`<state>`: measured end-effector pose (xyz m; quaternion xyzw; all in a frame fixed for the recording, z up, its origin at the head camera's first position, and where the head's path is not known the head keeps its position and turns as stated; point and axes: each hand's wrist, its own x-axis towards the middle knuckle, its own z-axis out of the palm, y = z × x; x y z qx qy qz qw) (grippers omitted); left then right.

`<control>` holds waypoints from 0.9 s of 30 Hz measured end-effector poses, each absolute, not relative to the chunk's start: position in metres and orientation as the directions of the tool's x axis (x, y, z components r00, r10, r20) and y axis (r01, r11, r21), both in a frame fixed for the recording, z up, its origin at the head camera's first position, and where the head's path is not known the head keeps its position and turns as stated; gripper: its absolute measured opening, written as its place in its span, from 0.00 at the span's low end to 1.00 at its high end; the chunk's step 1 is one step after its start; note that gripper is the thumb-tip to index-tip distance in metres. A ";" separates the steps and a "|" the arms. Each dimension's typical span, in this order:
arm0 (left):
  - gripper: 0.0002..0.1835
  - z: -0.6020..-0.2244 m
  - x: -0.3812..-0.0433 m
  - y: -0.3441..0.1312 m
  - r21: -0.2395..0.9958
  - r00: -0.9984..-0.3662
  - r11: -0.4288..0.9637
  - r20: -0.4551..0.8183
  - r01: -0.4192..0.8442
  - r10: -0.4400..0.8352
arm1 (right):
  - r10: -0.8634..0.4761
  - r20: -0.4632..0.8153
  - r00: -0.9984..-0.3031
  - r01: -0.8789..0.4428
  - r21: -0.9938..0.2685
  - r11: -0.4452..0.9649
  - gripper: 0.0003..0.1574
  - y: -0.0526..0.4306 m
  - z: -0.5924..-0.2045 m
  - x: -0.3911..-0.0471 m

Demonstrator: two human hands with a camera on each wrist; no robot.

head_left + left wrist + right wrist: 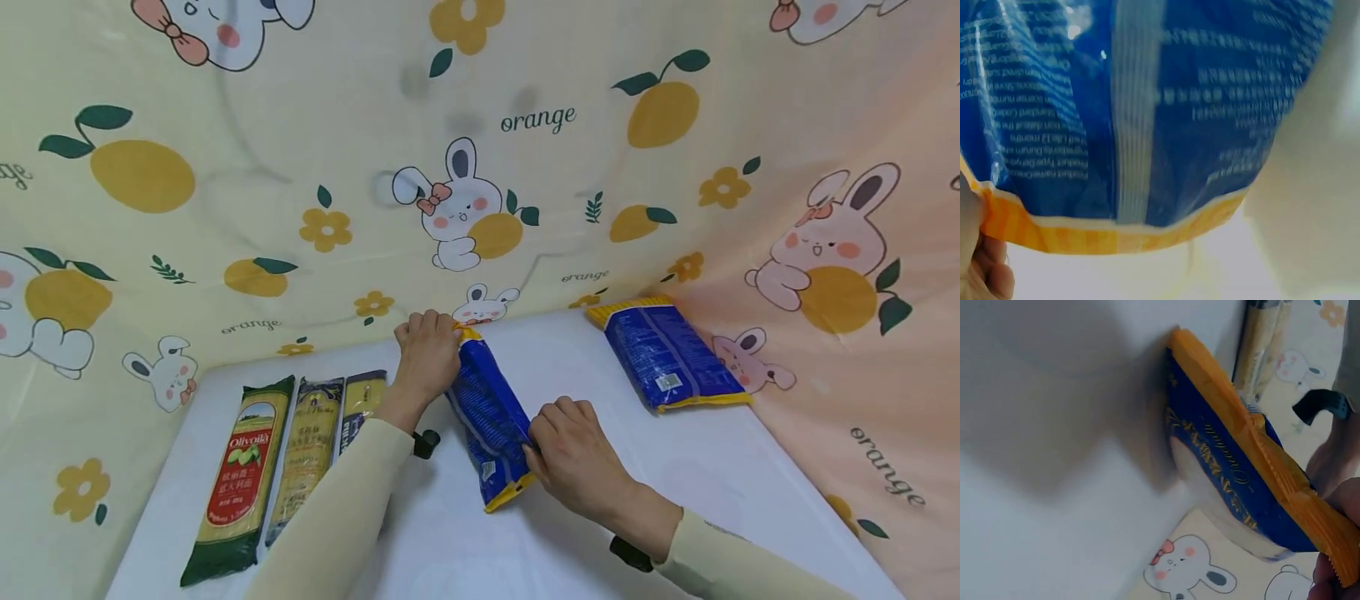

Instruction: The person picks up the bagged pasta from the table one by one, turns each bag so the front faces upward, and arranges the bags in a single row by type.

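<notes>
A blue pasta bag [491, 408] with yellow ends is tilted over the white table, held between both hands. My left hand [429, 354] pinches its far yellow end at a corner; in the left wrist view, fingers [991, 265] grip that yellow strip [1116, 240] at one side. With the right hand [573, 454] I grip the near right corner. In the right wrist view the thumb and fingers [1341, 506] hold the end of the yellow seal [1260, 450], and the bag's front with gold lettering shows. Its printed back with a pale centre seam faces up in the head view.
A second blue bag [667, 354] lies at the back right of the white table [645, 533]. Left of the arms lie a red-and-green spaghetti pack [243, 475], a gold pack [311, 433] and a blue-and-gold pack [362, 400], partly covered by the left sleeve. A patterned cloth [337, 125] hangs behind.
</notes>
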<state>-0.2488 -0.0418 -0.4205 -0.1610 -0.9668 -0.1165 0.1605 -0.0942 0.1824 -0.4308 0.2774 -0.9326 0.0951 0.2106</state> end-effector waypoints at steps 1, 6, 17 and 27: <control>0.15 -0.421 -0.248 -0.045 0.173 -0.905 0.926 0.333 0.335 0.266 | -0.483 0.448 -0.753 -0.561 -0.052 0.826 0.14 0.180 -0.430 -0.095; 0.16 -0.421 -0.247 -0.057 0.186 -0.922 0.932 0.299 0.311 0.248 | -0.488 0.460 -0.742 -0.567 -0.043 0.822 0.14 0.173 -0.427 -0.098; 0.23 -0.415 -0.253 -0.053 0.201 -0.946 0.944 0.245 0.261 0.210 | -0.436 0.428 -0.791 -0.520 -0.096 0.849 0.14 0.175 -0.423 -0.099; 0.16 -0.409 -0.260 -0.033 0.064 -0.850 0.900 0.364 0.430 0.380 | -0.429 0.489 -0.760 -0.497 -0.012 0.868 0.15 0.207 -0.406 -0.107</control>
